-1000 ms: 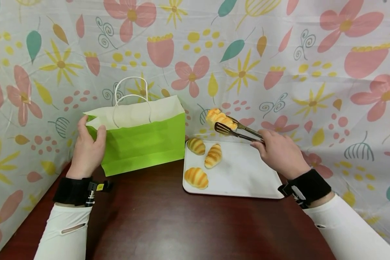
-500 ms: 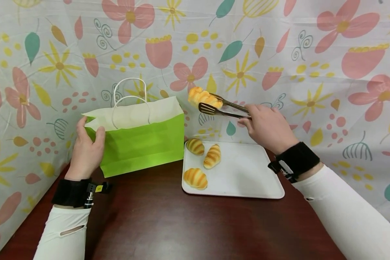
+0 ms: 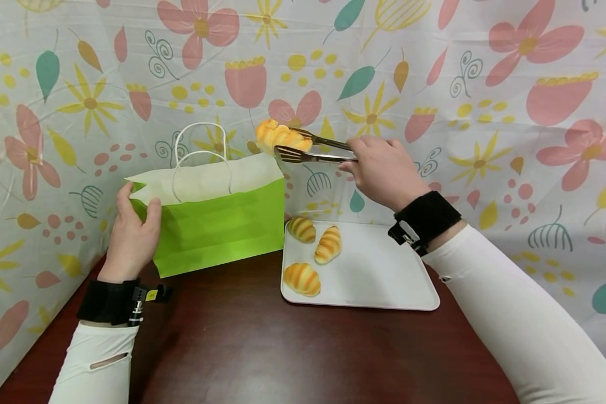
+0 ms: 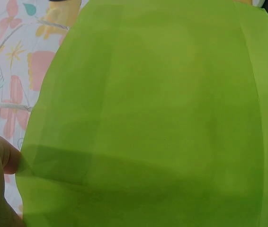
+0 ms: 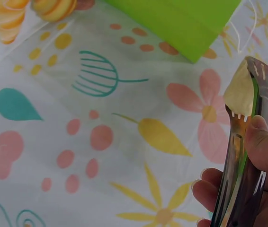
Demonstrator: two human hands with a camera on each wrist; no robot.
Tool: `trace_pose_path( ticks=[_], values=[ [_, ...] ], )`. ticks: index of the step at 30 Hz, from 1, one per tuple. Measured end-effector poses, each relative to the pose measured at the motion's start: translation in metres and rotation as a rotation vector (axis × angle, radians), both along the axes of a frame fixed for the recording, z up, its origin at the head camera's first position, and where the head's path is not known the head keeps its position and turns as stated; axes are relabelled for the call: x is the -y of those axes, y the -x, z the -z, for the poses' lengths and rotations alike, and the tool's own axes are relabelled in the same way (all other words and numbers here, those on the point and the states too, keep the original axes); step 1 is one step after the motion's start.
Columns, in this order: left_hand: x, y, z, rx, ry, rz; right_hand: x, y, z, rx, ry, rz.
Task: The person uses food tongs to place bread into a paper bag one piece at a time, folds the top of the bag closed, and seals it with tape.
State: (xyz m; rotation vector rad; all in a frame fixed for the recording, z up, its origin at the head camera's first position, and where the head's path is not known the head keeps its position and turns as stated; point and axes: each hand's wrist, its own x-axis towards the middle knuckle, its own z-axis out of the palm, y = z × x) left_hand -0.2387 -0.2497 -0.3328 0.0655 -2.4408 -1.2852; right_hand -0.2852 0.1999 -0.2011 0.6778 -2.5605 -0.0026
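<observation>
A green paper bag point(image 3: 217, 224) with a white inside and white cord handles stands at the left, its top open. My left hand point(image 3: 133, 235) grips the bag's left edge, thumb on the front; in the left wrist view the bag's green side point(image 4: 162, 109) fills most of the picture. With my right hand point(image 3: 384, 171) I hold metal tongs point(image 3: 328, 151), which pinch a golden twisted bread roll point(image 3: 280, 136). The roll is raised by the bag's upper right corner. In the right wrist view the tongs point(image 5: 240, 156) close around the pale underside of the roll point(image 5: 240, 90).
A white tray point(image 3: 379, 275) lies right of the bag on the dark wooden table point(image 3: 283, 348). Three striped bread rolls sit on its left part: one at the back point(image 3: 302, 230), one in the middle point(image 3: 329, 245), one in front point(image 3: 302, 279). A floral cloth point(image 3: 434, 67) hangs behind.
My right hand has moved left and upward, carrying the tongs and the twisted roll from above the tray to the bag's right top corner. The left hand keeps its grip on the bag.
</observation>
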Motion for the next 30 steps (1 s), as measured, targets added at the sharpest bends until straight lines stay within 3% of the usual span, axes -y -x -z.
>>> trace_pose_path(
  ticks=[6, 21, 30],
  values=[
    [0.002, 0.002, 0.001, 0.009, 0.001, 0.005, 0.019, 0.007, -0.005, -0.046, -0.060, -0.029],
    [0.003, 0.003, 0.001, 0.013, -0.017, 0.013, 0.074, 0.016, -0.016, 0.003, -0.238, 0.011],
    [0.003, 0.003, 0.002, 0.006, -0.012, 0.022, 0.095, 0.016, -0.012, 0.005, -0.360, 0.021]
  ],
)
